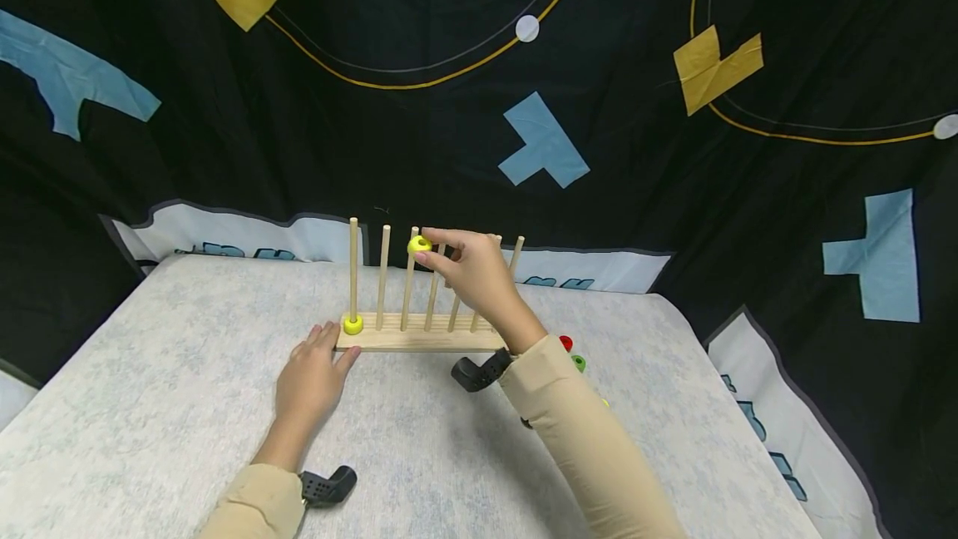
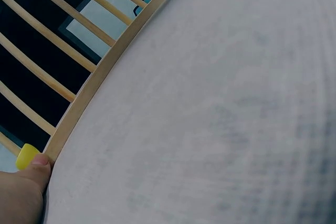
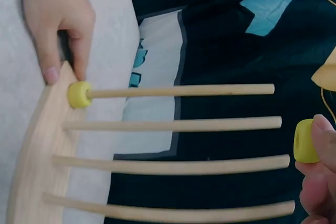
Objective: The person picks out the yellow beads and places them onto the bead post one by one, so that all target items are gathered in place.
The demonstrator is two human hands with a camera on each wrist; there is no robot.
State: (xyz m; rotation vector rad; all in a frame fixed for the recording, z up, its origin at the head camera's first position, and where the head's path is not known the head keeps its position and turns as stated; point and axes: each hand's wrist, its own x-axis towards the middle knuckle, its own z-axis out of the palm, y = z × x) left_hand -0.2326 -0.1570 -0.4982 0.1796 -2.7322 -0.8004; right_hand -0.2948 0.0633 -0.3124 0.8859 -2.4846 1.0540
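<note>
A wooden peg rack [image 1: 422,341], a flat base with a row of upright rods, stands on the table. My left hand [image 1: 309,374] grips the base's left end, thumb on one side and fingers on the other, as the right wrist view shows. One yellow bead [image 1: 353,324] sits at the bottom of the leftmost rod [image 3: 181,91]. Above the rack, my right hand [image 1: 479,271] pinches a second yellow bead [image 3: 304,141] between thumb and fingers. That bead is close to the rod tops but apart from them in the right wrist view. My right hand covers parts of the right-hand rods.
Right of the rack lie a red bead [image 1: 565,343] and a green bead [image 1: 579,363]. A yellow piece [image 1: 604,403] shows beside the right sleeve, mostly hidden. Behind the pale table [image 1: 187,373] hangs a black cloth [image 1: 419,148] with blue and gold shapes.
</note>
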